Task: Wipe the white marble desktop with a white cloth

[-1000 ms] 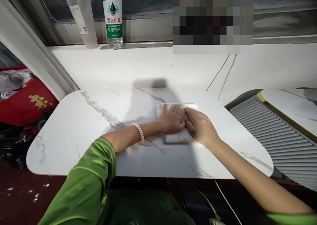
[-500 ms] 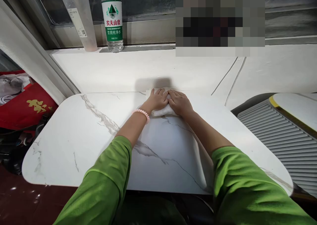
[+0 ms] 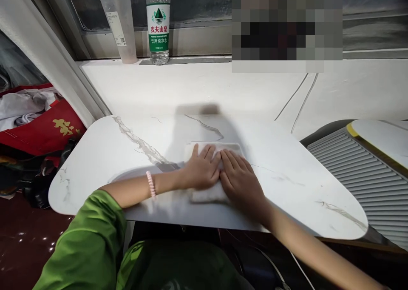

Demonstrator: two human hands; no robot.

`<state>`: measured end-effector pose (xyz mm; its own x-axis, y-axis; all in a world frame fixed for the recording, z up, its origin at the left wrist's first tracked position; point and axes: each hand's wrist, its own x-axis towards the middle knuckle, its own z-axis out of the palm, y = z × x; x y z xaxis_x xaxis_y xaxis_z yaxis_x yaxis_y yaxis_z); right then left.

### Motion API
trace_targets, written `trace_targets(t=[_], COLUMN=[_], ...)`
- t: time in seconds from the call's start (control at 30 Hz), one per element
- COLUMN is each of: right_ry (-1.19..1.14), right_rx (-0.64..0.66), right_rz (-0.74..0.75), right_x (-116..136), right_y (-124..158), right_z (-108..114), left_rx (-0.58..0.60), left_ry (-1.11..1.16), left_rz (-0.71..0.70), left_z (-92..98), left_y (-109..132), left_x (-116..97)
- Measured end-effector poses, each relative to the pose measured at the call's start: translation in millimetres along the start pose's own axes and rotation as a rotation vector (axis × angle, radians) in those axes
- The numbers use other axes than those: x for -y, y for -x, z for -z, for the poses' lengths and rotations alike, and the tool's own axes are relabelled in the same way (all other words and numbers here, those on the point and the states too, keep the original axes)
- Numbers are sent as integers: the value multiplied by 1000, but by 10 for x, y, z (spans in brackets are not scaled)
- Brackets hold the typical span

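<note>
A folded white cloth (image 3: pixel 208 195) lies flat on the white marble-patterned table (image 3: pixel 95 154), around its middle. Both hands press down on it side by side. My left hand (image 3: pixel 202 167) rests on the cloth's left part with fingers spread; a pink coiled band circles that wrist. My right hand (image 3: pixel 239 177) lies over the right part, its fingers stretched out and pointing up and left. The hands touch or nearly touch at the middle of the cloth. Part of the cloth is hidden beneath them.
On the window ledge stand a clear plastic cup (image 3: pixel 123 30) and a water bottle (image 3: pixel 158 30). A red bag (image 3: pixel 60 126) holding white cloth is at the left. To the right is a ribbed grey seat or panel (image 3: pixel 357 179). Thin cables run down the wall.
Both hands and the cloth have moved from the table's back edge toward me, to the middle of the table. The left forearm now lies more sideways. The view has shifted slightly.
</note>
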<state>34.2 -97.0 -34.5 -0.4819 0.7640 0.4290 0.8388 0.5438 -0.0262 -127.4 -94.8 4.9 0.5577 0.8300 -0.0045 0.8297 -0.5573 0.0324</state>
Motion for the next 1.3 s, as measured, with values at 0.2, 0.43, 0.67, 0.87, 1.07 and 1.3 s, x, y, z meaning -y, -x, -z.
trace_targets(t=[0.2, 0.43, 0.67, 0.87, 1.07, 1.3], right_ry=[-44, -55, -108, -181, -224, -105], right_rx=[-36, 16, 23, 41, 10, 100], right_rz=[71, 80, 10, -79, -34, 137], right_x=[474, 322, 142, 67, 28, 307], right_y=[437, -77, -1352, -2038, -1986, -1239], right_z=[225, 2, -598, -884, -913, -557], left_rx=[-2, 22, -67, -112, -99, -137], left_ry=[24, 22, -13, -6, 1, -57], left_rz=[15, 77, 152, 230, 286, 238], left_z=[36, 1, -40, 43, 0, -76], left_y=[683, 379, -348, -719, -654, 2], left_x=[-290, 76, 1234, 1746, 1639, 1109])
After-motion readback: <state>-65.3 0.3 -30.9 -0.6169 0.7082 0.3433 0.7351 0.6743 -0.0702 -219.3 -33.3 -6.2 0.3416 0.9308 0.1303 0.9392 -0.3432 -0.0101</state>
